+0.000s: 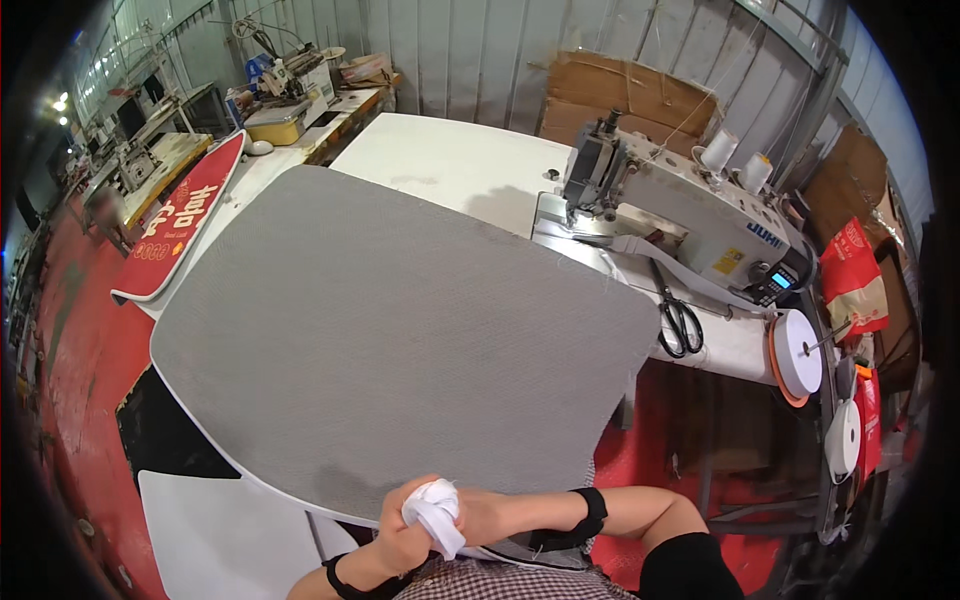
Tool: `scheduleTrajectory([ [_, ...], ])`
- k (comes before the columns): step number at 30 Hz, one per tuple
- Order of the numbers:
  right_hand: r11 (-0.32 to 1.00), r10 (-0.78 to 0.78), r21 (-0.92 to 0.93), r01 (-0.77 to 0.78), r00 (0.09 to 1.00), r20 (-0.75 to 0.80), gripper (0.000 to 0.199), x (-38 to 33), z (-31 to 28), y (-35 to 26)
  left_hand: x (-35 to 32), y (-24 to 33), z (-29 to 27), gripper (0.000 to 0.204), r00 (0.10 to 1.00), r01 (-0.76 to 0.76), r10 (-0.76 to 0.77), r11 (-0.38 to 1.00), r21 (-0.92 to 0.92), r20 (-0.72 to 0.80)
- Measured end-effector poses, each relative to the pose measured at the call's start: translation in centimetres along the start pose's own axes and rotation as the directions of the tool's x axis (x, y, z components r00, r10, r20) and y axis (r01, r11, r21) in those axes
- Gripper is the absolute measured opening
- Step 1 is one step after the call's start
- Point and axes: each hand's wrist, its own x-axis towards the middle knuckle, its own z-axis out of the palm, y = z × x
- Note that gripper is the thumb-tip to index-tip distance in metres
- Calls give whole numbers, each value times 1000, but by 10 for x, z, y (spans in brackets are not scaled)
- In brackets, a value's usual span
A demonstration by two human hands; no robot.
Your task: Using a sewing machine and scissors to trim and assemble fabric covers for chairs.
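Observation:
A crumpled white strip of cloth or tape point(434, 510) is bunched between my two hands at the near edge of a large grey mat. My left hand point(403, 540) is closed around its left side. From the right, my right hand point(468, 517) grips the same bundle, its fingers partly hidden behind it. The grey mat point(400, 320) has a woven-looking surface, a white bound edge on the left and a frayed edge on the right. It lies across the white worktable point(450, 160) and reaches toward my body.
At the right stands a sewing machine point(700, 215) with thread cones point(720, 152). Black scissors point(680, 325) lie beside it, near a white tape reel point(798, 352). A red printed mat point(185, 220) hangs at the left edge. A white panel point(220, 540) is lower left.

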Motion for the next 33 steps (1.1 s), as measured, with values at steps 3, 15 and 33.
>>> scheduleTrajectory([
  [3,998,59,31,-60,998,29,21,-7,-1,0,-2,1,-2,14,995,-93,84,973,212,53],
  [15,997,16,-69,-16,1000,-1,45,-46,-70,-46,-50,134,-113,32,905,-396,374,915,-77,-201],
  [33,995,66,-86,-46,967,246,61,-11,-66,-110,56,105,-28,21,871,-489,480,829,-271,-104],
])
